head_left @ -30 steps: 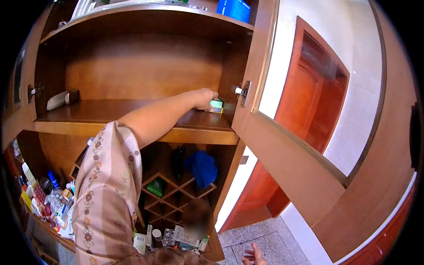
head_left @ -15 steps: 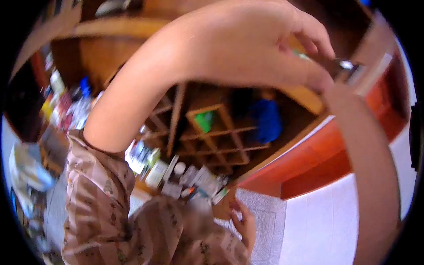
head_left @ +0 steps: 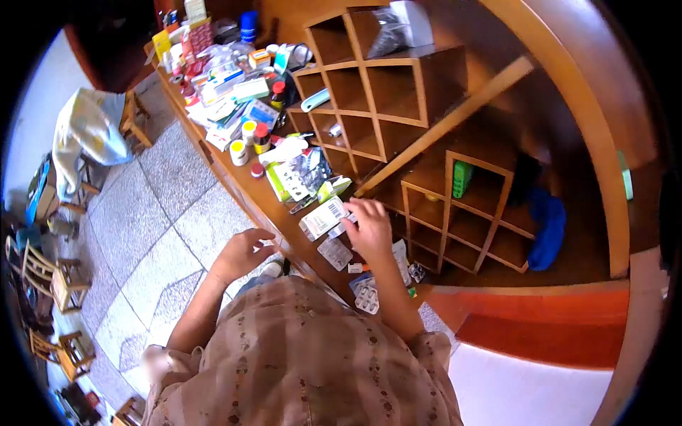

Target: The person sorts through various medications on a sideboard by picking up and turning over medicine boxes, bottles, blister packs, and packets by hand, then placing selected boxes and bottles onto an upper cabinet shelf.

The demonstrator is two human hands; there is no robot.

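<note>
My right hand [head_left: 369,226] reaches over the wooden counter [head_left: 280,231], its thumb and fingers closed on the right end of a white medicine box [head_left: 321,220] with printed text. Below the box lie a pill packet [head_left: 334,253] and a silver blister pack [head_left: 366,298]. My left hand [head_left: 245,253] hovers beside the counter's front edge, fingers loosely bent and apart, with nothing visible in it. Nearby on the counter are a green and white packet [head_left: 284,181], a bottle with a red lid [head_left: 261,137] and a white bottle with a yellow lid [head_left: 239,152].
Wooden lattice shelves [head_left: 369,64] stand behind the counter, with a slanting wooden bar [head_left: 447,128] across them. A blue cloth-like item [head_left: 547,231] hangs at the right. Many medicine packs crowd the counter's far end. Stools and a chair [head_left: 60,284] stand on the tiled floor [head_left: 170,220].
My left arm, raised across the top of the view earlier, is now lowered beside the counter. My right hand has moved from low by my body onto the medicine box. The view has shifted.
</note>
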